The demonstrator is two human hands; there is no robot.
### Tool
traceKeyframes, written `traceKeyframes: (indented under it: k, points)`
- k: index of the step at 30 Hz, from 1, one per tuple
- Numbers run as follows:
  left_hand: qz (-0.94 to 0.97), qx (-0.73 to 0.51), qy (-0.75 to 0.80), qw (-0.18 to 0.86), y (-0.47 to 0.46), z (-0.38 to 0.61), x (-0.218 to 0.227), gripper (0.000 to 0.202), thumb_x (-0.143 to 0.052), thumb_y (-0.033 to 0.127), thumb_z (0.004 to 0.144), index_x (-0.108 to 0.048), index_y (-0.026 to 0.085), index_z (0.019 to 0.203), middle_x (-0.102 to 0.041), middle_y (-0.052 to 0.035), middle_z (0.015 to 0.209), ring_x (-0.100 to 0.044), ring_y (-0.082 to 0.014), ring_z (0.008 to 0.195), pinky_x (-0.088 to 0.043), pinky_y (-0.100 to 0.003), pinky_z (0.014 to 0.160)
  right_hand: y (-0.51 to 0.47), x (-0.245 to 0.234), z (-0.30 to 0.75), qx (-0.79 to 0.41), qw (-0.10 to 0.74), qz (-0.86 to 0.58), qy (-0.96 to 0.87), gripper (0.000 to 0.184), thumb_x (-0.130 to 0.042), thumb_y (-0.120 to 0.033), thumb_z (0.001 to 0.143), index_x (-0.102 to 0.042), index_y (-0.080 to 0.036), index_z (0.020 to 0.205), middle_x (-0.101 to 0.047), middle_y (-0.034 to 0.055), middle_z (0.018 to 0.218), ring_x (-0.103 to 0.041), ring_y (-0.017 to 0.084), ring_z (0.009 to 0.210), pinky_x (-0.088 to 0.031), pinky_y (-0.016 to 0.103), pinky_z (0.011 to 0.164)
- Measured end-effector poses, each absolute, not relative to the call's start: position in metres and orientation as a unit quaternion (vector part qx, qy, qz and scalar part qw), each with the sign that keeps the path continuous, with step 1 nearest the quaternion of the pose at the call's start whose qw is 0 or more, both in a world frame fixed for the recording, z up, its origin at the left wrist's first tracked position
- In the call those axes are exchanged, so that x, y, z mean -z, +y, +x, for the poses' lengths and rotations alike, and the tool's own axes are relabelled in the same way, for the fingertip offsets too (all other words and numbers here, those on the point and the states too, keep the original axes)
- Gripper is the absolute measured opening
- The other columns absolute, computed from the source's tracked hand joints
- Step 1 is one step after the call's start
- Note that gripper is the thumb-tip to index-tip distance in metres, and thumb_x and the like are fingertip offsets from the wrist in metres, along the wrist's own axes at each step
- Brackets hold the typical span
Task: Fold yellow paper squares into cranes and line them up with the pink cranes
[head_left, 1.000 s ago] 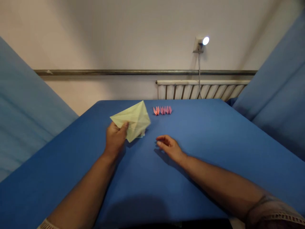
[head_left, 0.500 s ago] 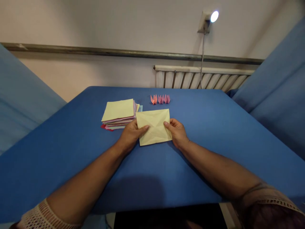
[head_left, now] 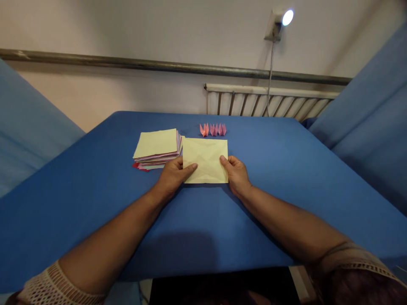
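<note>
A creased pale yellow sheet of paper (head_left: 206,159) is held up between both hands above the blue table. My left hand (head_left: 174,173) grips its left edge, thumb on the front and fingers behind. On the right edge, my right hand (head_left: 237,173) pinches the sheet the same way. Crossing fold lines show on the paper's face. Just left of it lies a thick stack of coloured paper (head_left: 155,144) with a pale yellow sheet on top. Behind the held sheet stand several small folded pink and orange paper pieces (head_left: 213,129) in a row.
The blue-covered table (head_left: 273,169) reaches back towards the wall, where a metal pipe (head_left: 152,63) and a white radiator (head_left: 254,99) run. Blue curtains (head_left: 375,93) hang at both sides. A lit lamp (head_left: 288,18) with a cord is plugged into a wall socket.
The yellow sheet, tilted before, is now level and a little higher in view. Both hands keep their hold on its edges. The view has shifted slightly.
</note>
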State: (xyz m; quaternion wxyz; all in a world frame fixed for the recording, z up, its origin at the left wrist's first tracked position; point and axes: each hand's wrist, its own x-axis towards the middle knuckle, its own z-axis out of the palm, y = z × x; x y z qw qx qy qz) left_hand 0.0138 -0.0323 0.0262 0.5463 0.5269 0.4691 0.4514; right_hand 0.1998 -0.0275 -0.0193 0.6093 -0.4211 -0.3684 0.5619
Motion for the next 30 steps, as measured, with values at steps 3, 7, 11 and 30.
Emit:
traceKeyframes:
  k: [3, 7, 11, 30]
  points:
    - [0.595, -0.459, 0.506, 0.425, -0.032, 0.010, -0.026, 0.043, -0.073, 0.042, 0.073, -0.068, 0.013, 0.103, -0.075, -0.0094, 0.098, -0.069, -0.0250, 0.086, -0.054, -0.040, 0.082, -0.024, 0.016, 0.206, -0.489, 0.612, -0.450, -0.429, 0.033, -0.066, -0.050, 0.076, -0.056, -0.020, 0.084, -0.063, 0.0023, 0.082, -0.058, 0.016, 0.071, -0.049, 0.031, 0.067]
    - [0.761, -0.430, 0.463, 0.145, -0.039, 0.009, -0.033, 0.016, -0.062, 0.031, 0.084, -0.068, 0.018, 0.091, -0.073, -0.0079, 0.107, -0.066, -0.0243, 0.102, -0.049, -0.041, 0.095, -0.035, 0.000, 0.236, -0.210, 0.584, -0.518, -0.588, 0.056, -0.060, -0.033, 0.080, -0.042, -0.025, 0.132, -0.048, 0.0137, 0.137, -0.054, 0.023, 0.116, -0.047, 0.040, 0.091]
    - [0.886, -0.325, 0.325, 0.056, -0.050, 0.017, -0.034, 0.014, -0.052, 0.015, 0.088, -0.065, 0.020, 0.087, -0.071, -0.0079, 0.117, -0.058, -0.0237, 0.121, -0.042, -0.044, 0.105, -0.058, -0.002, 0.267, -0.033, 0.389, -0.469, -0.792, 0.064, -0.062, -0.027, 0.079, -0.039, -0.026, 0.138, -0.032, 0.0140, 0.151, -0.030, 0.034, 0.139, -0.030, 0.054, 0.107]
    - [0.908, -0.135, 0.369, 0.145, -0.046, 0.018, -0.006, 0.010, -0.055, 0.022, 0.085, -0.064, 0.020, 0.089, -0.062, -0.0097, 0.131, -0.043, -0.0296, 0.136, -0.037, -0.051, 0.111, -0.054, 0.013, 0.288, -0.194, 0.234, -0.409, -0.860, 0.020, -0.057, -0.009, 0.078, -0.057, -0.021, 0.093, -0.058, 0.0103, 0.122, -0.055, 0.022, 0.111, -0.044, 0.042, 0.096]
